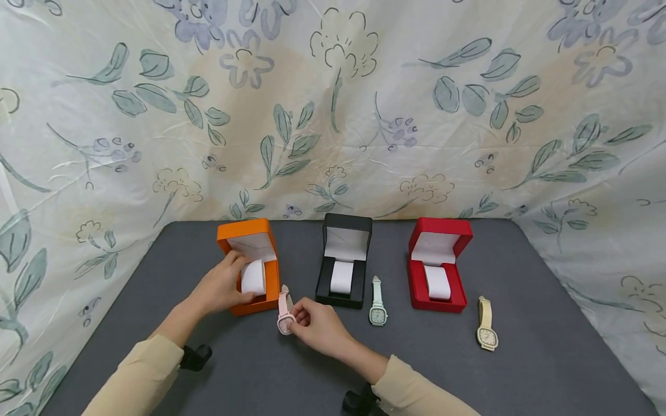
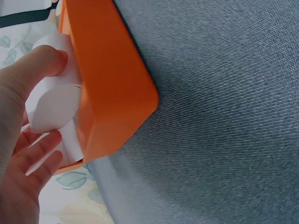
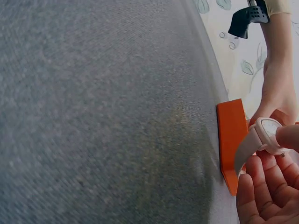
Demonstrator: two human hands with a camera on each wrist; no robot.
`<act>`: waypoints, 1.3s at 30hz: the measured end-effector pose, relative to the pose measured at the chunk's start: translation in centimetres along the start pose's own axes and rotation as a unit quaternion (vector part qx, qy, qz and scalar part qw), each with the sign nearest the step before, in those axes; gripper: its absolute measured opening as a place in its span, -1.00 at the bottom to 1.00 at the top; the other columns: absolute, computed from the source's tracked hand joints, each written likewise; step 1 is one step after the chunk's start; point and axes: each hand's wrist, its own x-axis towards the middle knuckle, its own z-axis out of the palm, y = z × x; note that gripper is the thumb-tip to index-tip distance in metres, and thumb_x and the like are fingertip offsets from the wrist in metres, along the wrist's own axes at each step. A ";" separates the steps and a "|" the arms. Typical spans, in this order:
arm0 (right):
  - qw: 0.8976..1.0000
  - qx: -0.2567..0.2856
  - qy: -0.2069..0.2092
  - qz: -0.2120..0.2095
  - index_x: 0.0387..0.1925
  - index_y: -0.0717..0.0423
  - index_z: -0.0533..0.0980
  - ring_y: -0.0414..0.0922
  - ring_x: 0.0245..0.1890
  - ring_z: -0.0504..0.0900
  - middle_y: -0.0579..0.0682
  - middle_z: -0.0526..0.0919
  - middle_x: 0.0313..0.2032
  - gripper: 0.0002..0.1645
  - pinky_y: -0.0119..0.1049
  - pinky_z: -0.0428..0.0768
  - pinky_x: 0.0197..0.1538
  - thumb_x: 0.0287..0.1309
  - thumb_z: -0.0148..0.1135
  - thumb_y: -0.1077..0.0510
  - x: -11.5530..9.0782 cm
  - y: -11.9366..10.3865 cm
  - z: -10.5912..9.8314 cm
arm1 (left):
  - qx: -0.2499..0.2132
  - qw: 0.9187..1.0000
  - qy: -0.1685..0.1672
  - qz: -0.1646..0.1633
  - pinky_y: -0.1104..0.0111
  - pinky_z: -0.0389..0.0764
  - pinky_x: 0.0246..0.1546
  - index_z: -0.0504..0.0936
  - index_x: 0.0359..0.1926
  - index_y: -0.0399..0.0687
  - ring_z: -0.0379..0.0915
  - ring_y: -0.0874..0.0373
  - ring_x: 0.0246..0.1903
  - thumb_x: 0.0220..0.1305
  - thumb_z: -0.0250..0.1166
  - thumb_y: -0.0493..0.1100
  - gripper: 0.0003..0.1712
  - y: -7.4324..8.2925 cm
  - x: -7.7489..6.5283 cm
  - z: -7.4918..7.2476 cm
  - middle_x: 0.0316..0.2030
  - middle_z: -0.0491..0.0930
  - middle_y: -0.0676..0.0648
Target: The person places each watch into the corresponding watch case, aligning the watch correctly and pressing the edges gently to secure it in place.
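Note:
An open orange watch box point(image 1: 273, 283) stands at the left of the table, a white watch pillow point(image 1: 254, 278) inside it. My left hand point(image 1: 224, 284) reaches into this box and grips the pillow; in the left wrist view the thumb lies on the white pillow point(image 2: 56, 105) and the other fingers curl under its end. Just right of the orange box, my right hand point(image 1: 319, 326) pinches a pink wristwatch point(image 1: 285, 312) by its case. The right wrist view shows the thumb over the watch point(image 3: 267, 133) face, with the strap curving down beside the fingers.
An open black box point(image 1: 325, 280) and an open red box point(image 1: 458, 289) stand to the right, each with a white pillow. A mint watch point(image 1: 377, 312) lies beside the black box, a cream watch point(image 1: 486, 335) beside the red one. Floral cloth point(image 1: 333, 144) hangs behind the grey table point(image 1: 416, 352).

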 end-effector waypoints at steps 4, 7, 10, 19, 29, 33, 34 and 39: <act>1.000 0.008 0.000 -0.002 -0.37 0.04 0.51 -0.38 -0.51 0.45 -0.19 0.53 -0.49 -0.88 -0.53 0.47 -0.41 0.02 0.29 0.18 -0.3 0.0 -0.5 | -0.003 1.000 -0.006 -0.002 0.08 0.54 -0.16 0.41 0.09 -0.22 0.36 -0.01 -0.26 -0.20 0.49 0.02 -0.19 0.4 -0.1 -0.4 0.00 0.33 -0.21; 1.000 0.011 0.004 -0.011 -0.36 0.03 0.51 -0.37 -0.49 0.46 -0.18 0.54 -0.49 -0.88 -0.52 0.48 -0.39 0.02 0.29 0.19 -0.6 0.0 -1.0 | -0.002 1.000 -0.011 -0.004 0.11 0.56 -0.18 0.40 0.10 -0.21 0.36 0.00 -0.26 -0.19 0.48 0.02 -0.19 0.6 -0.3 -0.7 0.01 0.31 -0.20; 1.000 0.010 0.009 -0.021 -0.36 0.04 0.51 -0.37 -0.48 0.46 -0.17 0.54 -0.48 -0.89 -0.52 0.50 -0.37 0.02 0.28 0.20 -0.9 -0.1 -1.5 | -0.003 1.000 -0.013 -0.005 0.10 0.56 -0.18 0.38 0.11 -0.21 0.36 0.00 -0.26 -0.18 0.48 0.02 -0.18 0.8 -0.5 -0.9 0.03 0.31 -0.21; 0.999 -0.008 0.026 -0.037 -0.34 0.01 0.50 -0.34 -0.44 0.49 -0.18 0.56 -0.46 -0.90 -0.48 0.53 -0.32 0.07 0.26 0.18 -1.6 -0.4 -3.5 | -0.001 1.000 -0.006 0.021 0.24 0.54 -0.34 0.39 0.10 -0.19 0.37 0.08 -0.32 -0.17 0.47 0.02 -0.21 1.5 -1.4 -1.4 -0.03 0.38 -0.16; 0.998 0.003 0.044 -0.038 -0.30 0.00 0.49 -0.32 -0.47 0.48 -0.20 0.56 -0.45 -0.86 -0.46 0.51 -0.37 0.08 0.25 0.22 -2.0 -0.1 -5.7 | -0.008 0.999 0.017 0.047 0.26 0.54 -0.33 0.39 0.11 -0.15 0.38 0.10 -0.32 -0.16 0.46 -0.01 -0.22 2.8 -2.0 -1.7 -0.02 0.38 -0.10; 0.998 0.011 0.053 -0.033 -0.28 -0.01 0.48 -0.31 -0.47 0.50 -0.18 0.57 -0.43 -0.83 -0.45 0.54 -0.36 0.07 0.26 0.23 -2.3 0.1 -6.5 | -0.014 0.998 0.027 0.062 0.25 0.55 -0.33 0.39 0.13 -0.14 0.40 0.10 -0.32 -0.16 0.46 0.00 -0.21 3.4 -2.2 -1.8 -0.03 0.38 -0.09; 0.998 0.013 0.055 -0.031 -0.27 -0.02 0.48 -0.31 -0.47 0.50 -0.19 0.57 -0.43 -0.82 -0.44 0.54 -0.35 0.07 0.26 0.23 -2.4 0.1 -6.7 | -0.013 0.997 0.031 0.067 0.26 0.54 -0.33 0.39 0.13 -0.14 0.41 0.10 -0.32 -0.17 0.46 0.00 -0.20 3.6 -2.3 -1.8 -0.03 0.38 -0.09; 0.997 0.011 0.066 -0.039 -0.27 -0.02 0.48 -0.30 -0.47 0.50 -0.17 0.56 -0.44 -0.81 -0.43 0.54 -0.36 0.06 0.27 0.24 -2.9 0.6 -7.4 | -0.019 0.995 0.046 0.089 0.27 0.53 -0.33 0.41 0.13 -0.14 0.42 0.09 -0.31 -0.17 0.46 -0.01 -0.22 4.4 -2.4 -1.6 -0.02 0.38 -0.08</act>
